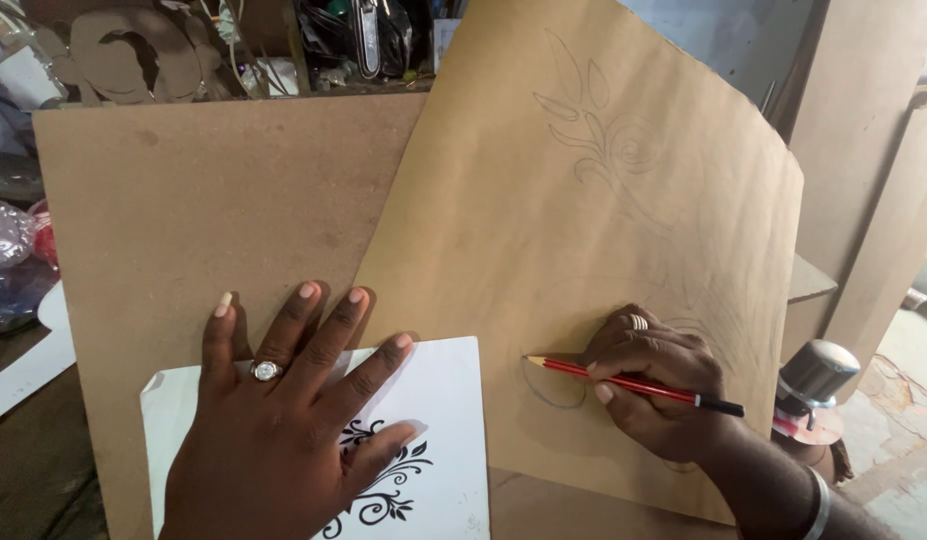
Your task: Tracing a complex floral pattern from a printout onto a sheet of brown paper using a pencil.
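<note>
The right hand (656, 385) has its fingers clamped on a red pencil (634, 384), tip touching a faint curved line on the tan sheet (544, 230) lying on a brown board (204, 210). The left hand (284, 420) lies flat, fingers spread apart, on a white card (449, 450) with a black scroll pattern, partly hidden beneath the palm. The sheet's pencilled leaf drawing is hard to make out. A black-capped bottle (814, 375) stands at right, its lower part cut off.

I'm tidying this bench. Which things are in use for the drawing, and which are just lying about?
In use: red pencil in right hand; brown paper; white pattern sheet under left hand; backing board.

Lying about: capped bottle; plastic bags; board cutouts.
</note>
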